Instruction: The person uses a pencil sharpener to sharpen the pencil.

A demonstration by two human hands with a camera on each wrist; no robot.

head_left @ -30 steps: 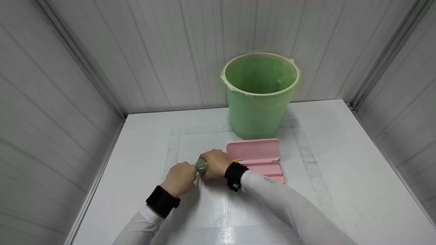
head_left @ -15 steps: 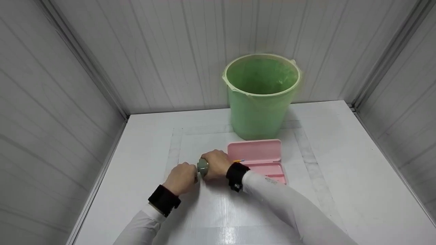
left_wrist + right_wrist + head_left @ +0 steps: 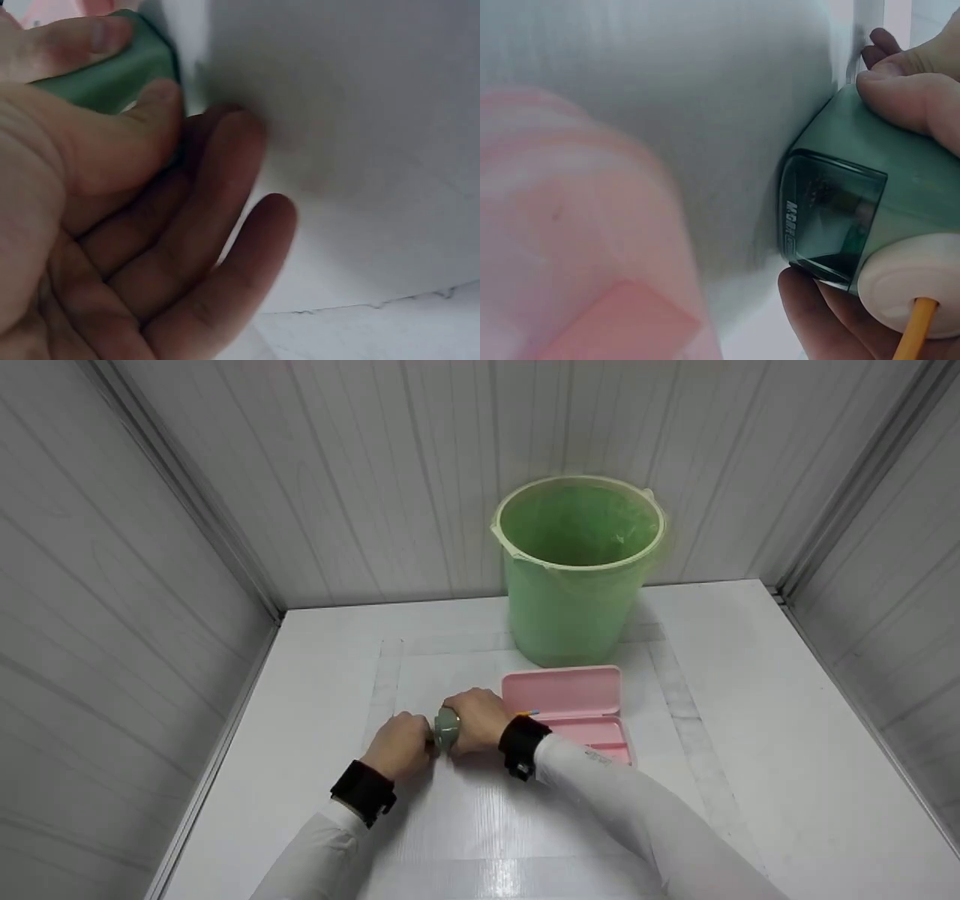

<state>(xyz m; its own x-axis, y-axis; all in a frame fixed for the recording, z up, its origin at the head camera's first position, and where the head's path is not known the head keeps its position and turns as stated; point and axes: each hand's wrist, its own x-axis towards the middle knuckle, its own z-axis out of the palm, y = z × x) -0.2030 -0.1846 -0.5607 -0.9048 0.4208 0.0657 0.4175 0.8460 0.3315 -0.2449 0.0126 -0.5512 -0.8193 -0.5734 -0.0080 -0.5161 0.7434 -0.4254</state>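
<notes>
A green pencil sharpener (image 3: pixel 447 729) lies between my two hands, low over the white table. My right hand (image 3: pixel 478 720) grips its body, thumb on top and fingers beneath. In the right wrist view, a clear shavings window shows on the sharpener (image 3: pixel 900 165), and a yellow pencil (image 3: pixel 919 326) sticks out of its round white front. At the opposite end my left hand (image 3: pixel 401 746) pinches the sharpener's crank between thumb and index finger, the crank mostly hidden by the fingers. The other fingers (image 3: pixel 247 255) of that hand are loosely bent.
A pink pencil case (image 3: pixel 561 692) lies open beside the right wrist, partly covered by the forearm. Behind it stands a tall green bucket (image 3: pixel 566 615). Grey panel walls (image 3: pixel 360 487) enclose the table (image 3: pixel 330 660) at the back and sides.
My left hand shifts slightly around the sharpener's end, and the small part at its fingertips changes position. My right hand keeps its grip on the sharpener in nearly the same place.
</notes>
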